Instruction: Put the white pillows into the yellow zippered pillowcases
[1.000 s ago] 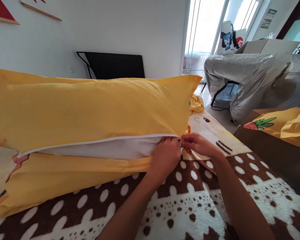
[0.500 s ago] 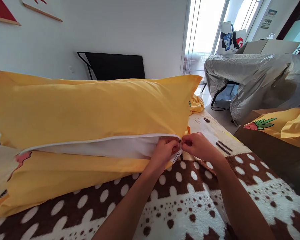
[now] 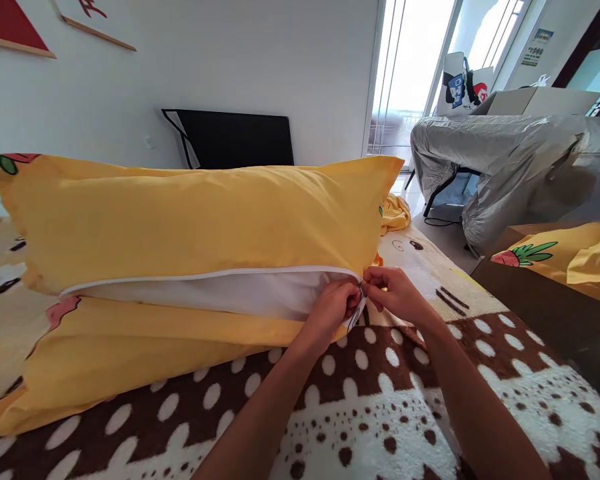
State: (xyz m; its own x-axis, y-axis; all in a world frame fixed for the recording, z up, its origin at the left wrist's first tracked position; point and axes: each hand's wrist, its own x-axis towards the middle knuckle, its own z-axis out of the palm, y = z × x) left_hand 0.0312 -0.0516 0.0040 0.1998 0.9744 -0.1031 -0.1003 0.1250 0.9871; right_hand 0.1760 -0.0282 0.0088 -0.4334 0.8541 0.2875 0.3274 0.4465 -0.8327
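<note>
A long yellow pillowcase stands on its side across the bed, with a white inner pillow showing through its gaping zipper. At the right end of that opening my left hand is closed, its fingertips pinching the zipper edge. Right beside it my right hand is closed in a pinch at the zipper's end, where a small dark piece like the slider shows between the fingers. The fingers cover most of that spot.
A brown and cream patterned blanket covers the bed. Bunched yellow cloth lies behind the pillow. At right, a cardboard box holds more yellow fabric. A plastic-covered table stands beyond, and a black panel leans against the wall.
The view has shifted slightly, so the scene sits a little lower and to the right. Both hands stay at the zipper's right end, with the fingers slightly regripped.
</note>
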